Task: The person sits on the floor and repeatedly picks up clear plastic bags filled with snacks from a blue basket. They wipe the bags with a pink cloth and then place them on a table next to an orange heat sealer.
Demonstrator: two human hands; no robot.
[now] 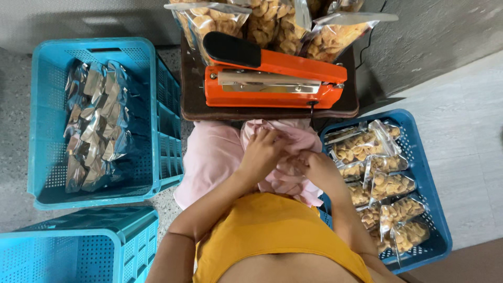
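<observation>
Snack bags (272,21) cut by top edge — lower crate (78,246) too.

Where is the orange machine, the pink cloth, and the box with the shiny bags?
orange heat sealer (272,86), head view, on its orange base below the metal bar.
pink cloth (293,137), head view, on the bunched folds above both hands.
blue crate of shiny bags (39,120), head view, on its left wall.

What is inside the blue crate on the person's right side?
The blue crate holds clear bags of snacks, piled loosely. The crate's floor beneath them is mostly covered.
</observation>
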